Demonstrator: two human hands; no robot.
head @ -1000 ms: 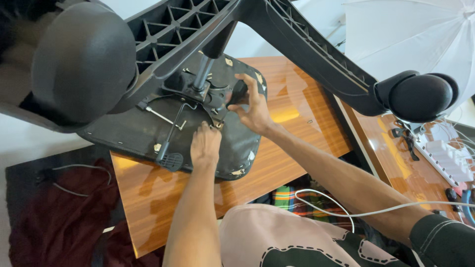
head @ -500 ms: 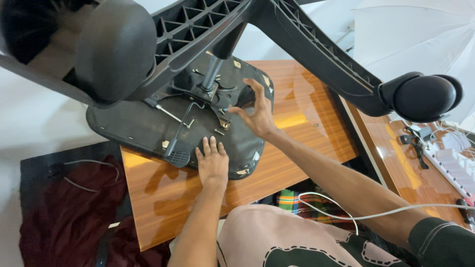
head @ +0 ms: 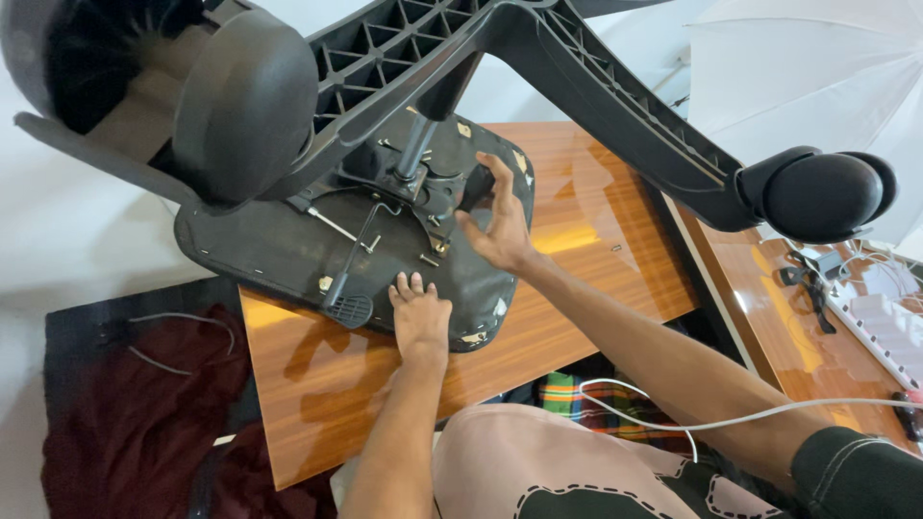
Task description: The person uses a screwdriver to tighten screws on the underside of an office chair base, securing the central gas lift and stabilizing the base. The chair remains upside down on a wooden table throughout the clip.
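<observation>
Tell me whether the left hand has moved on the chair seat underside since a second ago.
Yes. The left hand slid back toward the seat underside's near edge, away from the central mechanism.

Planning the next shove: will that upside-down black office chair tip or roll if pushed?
The upside-down black office chair probably won't roll: its black caster wheels are in the air. It looks top-heavy, seat overhanging the glossy wooden table, so it may tip. The left hand braces it.

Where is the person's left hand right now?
In the head view, the left hand lies flat on the near edge of the upturned chair seat's black underside, low and centre, just below the metal mechanism that the right hand touches.
</observation>
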